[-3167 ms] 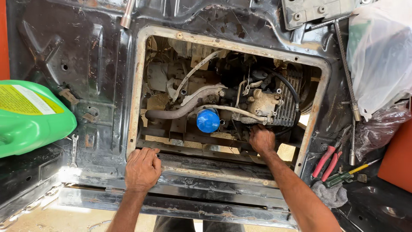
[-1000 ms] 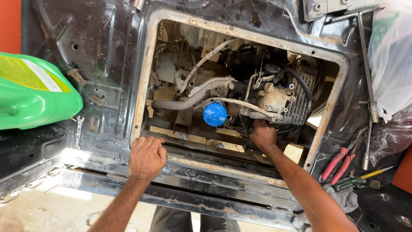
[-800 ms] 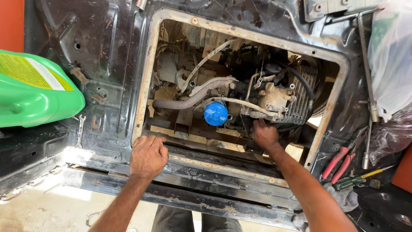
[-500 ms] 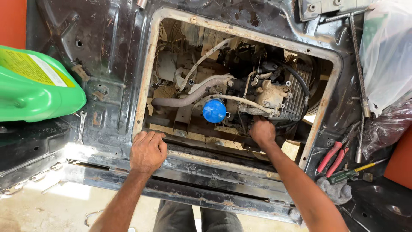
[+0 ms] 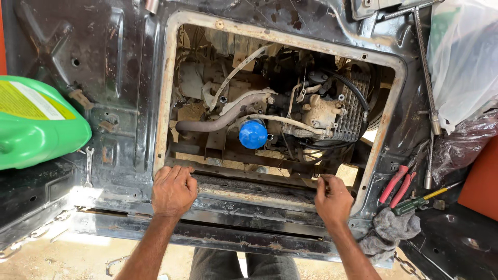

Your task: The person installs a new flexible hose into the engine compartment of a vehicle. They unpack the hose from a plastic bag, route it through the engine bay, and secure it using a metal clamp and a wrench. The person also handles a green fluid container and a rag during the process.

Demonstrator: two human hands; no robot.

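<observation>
Seen from above, a left hand [image 5: 174, 189] is laid flat, fingers together, on the near rim of an engine hatch [image 5: 386, 119] — the right hand [image 5: 333, 198] is curled shut on the same rim. A blue oil filter [image 5: 252, 134] sits beyond, nearer the left

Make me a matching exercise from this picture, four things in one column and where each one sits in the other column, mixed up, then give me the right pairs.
Things:
1. blue oil filter
2. green jug
3. red-handled pliers
4. grey rag

Places:
A. far left, on the dark panel
B. inside the opening, amid the engine parts
C. lower right, below the pliers
D. right of the opening, beside a screwdriver

Pairs: 1-B, 2-A, 3-D, 4-C
</observation>
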